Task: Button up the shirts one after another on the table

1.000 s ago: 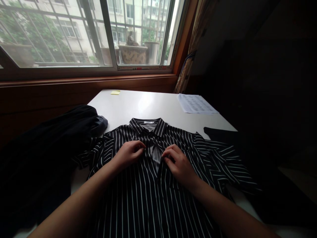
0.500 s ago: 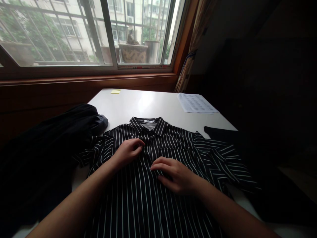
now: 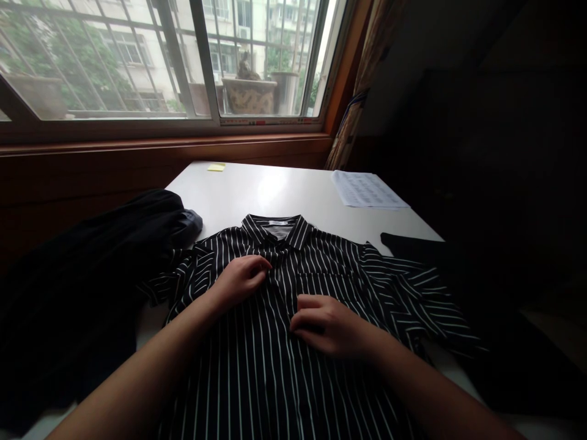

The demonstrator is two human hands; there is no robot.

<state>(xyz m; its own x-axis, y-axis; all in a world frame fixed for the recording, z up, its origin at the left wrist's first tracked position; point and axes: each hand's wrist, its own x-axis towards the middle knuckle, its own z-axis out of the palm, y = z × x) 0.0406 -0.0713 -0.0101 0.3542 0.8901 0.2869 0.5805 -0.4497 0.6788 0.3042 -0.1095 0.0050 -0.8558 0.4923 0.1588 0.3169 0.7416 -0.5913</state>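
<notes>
Your black button-up shirt (image 3: 257, 373), white-striped and slightly rumpled, lies front up on the white table (image 3: 302, 189), collar (image 3: 299, 232) far. Your left hand (image 3: 241, 278) and right hand (image 3: 325, 324) curl over its front; I can't tell whether either grips cloth.

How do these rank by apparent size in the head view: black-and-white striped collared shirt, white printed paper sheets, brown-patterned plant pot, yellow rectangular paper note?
1. Striped shirt: clearly largest, though partly covered.
2. Paper sheets and plant pot: too alike to rank; the pot is farther off.
3. Yellow note: smallest.
</notes>
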